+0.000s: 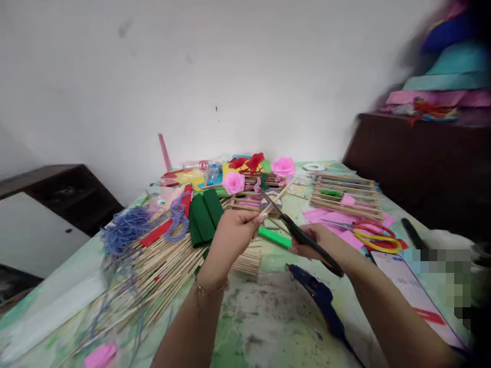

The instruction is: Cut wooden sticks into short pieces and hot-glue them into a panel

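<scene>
A pale stick (pixel 286 190) is held up in the air above the middle of the tabletop (pixel 245 327), its far end slanting up and to the right; the left hand (pixel 238 235) has its fingers pinched together on the near end, probably so that the rest juts out free for the blades; the black scissors (pixel 303 236) cross the stick just beyond those fingertips, though whether the blades sit on both sides of it is too fine to tell; the right hand (pixel 320 240) has its fingers curled around the scissor handles, a grip that seems meant to steer the blades from the right while the other hand steadies the stick.

Beneath the hands lies a bright green strip (pixel 274 237); nearer the person rests a blue glue gun (pixel 320 299), its nozzle pointing away and its cord running back, a lie that suits the right hand; loose sticks (pixel 169 278) spread to the left, their heap seemingly placed within easy reach of the left hand, with dark green paper (pixel 205 217) and purple yarn (pixel 128 225) beside and on them.

To the right, a stick frame (pixel 345 197) lies by pink paper (pixel 349 237) and red-and-yellow-handled scissors (pixel 378 236); at the back stand pink flowers (pixel 233 182) and red flowers (pixel 255 162), perhaps put there out of the way.
</scene>
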`<action>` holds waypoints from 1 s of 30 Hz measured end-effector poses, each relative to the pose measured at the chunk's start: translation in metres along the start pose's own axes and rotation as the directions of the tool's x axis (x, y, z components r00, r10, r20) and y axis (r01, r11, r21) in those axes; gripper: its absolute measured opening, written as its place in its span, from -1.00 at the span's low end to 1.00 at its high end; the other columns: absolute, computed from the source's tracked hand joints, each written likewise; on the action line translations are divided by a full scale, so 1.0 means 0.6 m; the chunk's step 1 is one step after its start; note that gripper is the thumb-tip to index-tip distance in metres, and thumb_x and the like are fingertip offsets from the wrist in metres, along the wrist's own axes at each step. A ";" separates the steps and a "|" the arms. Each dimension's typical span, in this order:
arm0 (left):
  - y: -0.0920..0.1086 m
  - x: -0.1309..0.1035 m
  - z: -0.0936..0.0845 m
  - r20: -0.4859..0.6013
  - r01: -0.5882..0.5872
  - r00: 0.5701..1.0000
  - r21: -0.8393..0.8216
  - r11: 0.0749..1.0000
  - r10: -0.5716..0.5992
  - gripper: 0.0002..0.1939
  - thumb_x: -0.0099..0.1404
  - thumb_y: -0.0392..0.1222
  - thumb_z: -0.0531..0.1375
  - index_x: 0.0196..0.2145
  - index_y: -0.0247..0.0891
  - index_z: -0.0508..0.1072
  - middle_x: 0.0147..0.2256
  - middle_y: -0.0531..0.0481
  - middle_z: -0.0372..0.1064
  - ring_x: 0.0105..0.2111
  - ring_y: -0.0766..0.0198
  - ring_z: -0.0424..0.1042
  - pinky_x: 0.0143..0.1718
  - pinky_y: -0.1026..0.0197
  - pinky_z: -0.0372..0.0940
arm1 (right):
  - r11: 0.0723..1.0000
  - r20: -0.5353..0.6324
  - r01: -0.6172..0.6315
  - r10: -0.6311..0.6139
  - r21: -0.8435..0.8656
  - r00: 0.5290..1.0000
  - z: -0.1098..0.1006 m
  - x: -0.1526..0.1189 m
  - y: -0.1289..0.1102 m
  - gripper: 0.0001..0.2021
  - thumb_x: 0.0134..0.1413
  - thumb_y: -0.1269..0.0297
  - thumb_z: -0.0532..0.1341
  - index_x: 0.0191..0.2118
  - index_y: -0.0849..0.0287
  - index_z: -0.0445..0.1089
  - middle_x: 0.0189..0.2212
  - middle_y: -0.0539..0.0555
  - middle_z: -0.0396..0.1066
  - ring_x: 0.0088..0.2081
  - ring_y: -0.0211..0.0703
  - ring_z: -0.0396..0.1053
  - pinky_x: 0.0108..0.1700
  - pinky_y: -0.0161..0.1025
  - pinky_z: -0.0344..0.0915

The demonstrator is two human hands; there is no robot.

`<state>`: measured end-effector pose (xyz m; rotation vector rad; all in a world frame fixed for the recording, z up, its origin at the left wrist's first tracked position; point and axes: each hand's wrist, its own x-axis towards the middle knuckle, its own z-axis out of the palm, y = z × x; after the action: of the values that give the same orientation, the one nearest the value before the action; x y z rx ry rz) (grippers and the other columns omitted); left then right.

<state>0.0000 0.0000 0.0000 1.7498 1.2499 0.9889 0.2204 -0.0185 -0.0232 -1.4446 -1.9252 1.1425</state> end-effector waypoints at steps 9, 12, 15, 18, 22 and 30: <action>-0.007 0.009 0.005 -0.032 0.034 0.999 -0.024 0.999 -0.035 -0.64 0.15 0.00 0.17 -0.65 -0.32 0.37 -0.72 0.15 -0.01 -0.66 0.46 -0.04 -0.61 0.33 -0.16 | 0.990 -0.016 -0.066 0.068 0.122 0.998 0.010 0.003 0.012 -0.94 -0.30 0.33 0.12 -0.61 0.17 0.19 -0.70 -0.12 0.05 -0.62 -0.35 0.02 -0.58 -0.34 -0.07; -0.012 0.013 0.006 -0.044 0.044 0.998 -0.011 0.999 -0.044 -0.65 0.15 0.01 0.17 -0.61 -0.32 0.41 -0.72 0.14 0.03 -0.67 0.45 -0.03 -0.62 0.33 -0.15 | 0.987 -0.021 -0.051 0.055 0.153 0.998 0.020 0.008 0.011 -0.96 -0.31 0.34 0.10 -0.62 0.17 0.20 -0.72 -0.12 0.06 -0.64 -0.35 0.03 -0.59 -0.34 -0.07; -0.004 0.011 -0.002 -0.010 0.038 0.999 0.016 0.999 -0.038 -0.65 0.16 0.03 0.15 -0.58 -0.31 0.42 -0.71 0.14 0.09 -0.67 0.43 0.04 -0.61 0.34 -0.07 | 0.982 -0.049 -0.023 0.033 0.185 0.998 0.024 0.011 0.006 -0.95 -0.31 0.33 0.12 -0.61 0.18 0.23 -0.72 -0.12 0.09 -0.64 -0.34 0.07 -0.57 -0.34 -0.03; 0.015 -0.001 -0.023 0.089 0.046 0.995 0.080 0.996 -0.053 -0.69 0.19 0.01 0.14 -0.50 -0.29 0.44 -0.66 0.12 0.21 -0.64 0.39 0.18 -0.57 0.33 0.04 | 0.979 -0.109 -0.004 0.027 0.205 0.994 0.014 0.009 0.001 -0.91 -0.31 0.30 0.15 -0.57 0.19 0.27 -0.71 -0.11 0.13 -0.62 -0.33 0.09 -0.55 -0.33 -0.01; 0.040 -0.025 -0.050 0.186 0.035 0.976 0.392 0.919 -0.116 -0.72 0.24 -0.05 0.09 -0.47 -0.25 0.48 -0.62 0.07 0.34 -0.59 0.32 0.31 -0.51 0.30 0.11 | 0.959 -0.324 0.082 0.011 0.271 0.946 -0.021 -0.006 0.000 -0.83 -0.25 0.20 0.20 -0.51 0.20 0.31 -0.66 -0.06 0.23 -0.57 -0.27 0.18 -0.49 -0.29 0.08; -0.029 -0.076 0.015 0.472 -0.226 0.834 0.766 0.602 -0.287 -0.83 0.11 -0.30 0.16 -0.48 -0.25 0.58 -0.45 -0.15 0.51 -0.39 0.06 0.48 -0.38 0.19 0.23 | 0.944 -0.445 0.191 -0.053 0.270 0.894 -0.057 -0.030 0.008 -0.82 -0.22 0.20 0.28 -0.51 0.21 0.36 -0.64 -0.03 0.28 -0.56 -0.26 0.20 -0.48 -0.27 0.09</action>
<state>-0.0087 -0.0407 -0.0263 2.4283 1.3988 -0.2676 0.2553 -0.0236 -0.0065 -1.2552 -1.4346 0.9170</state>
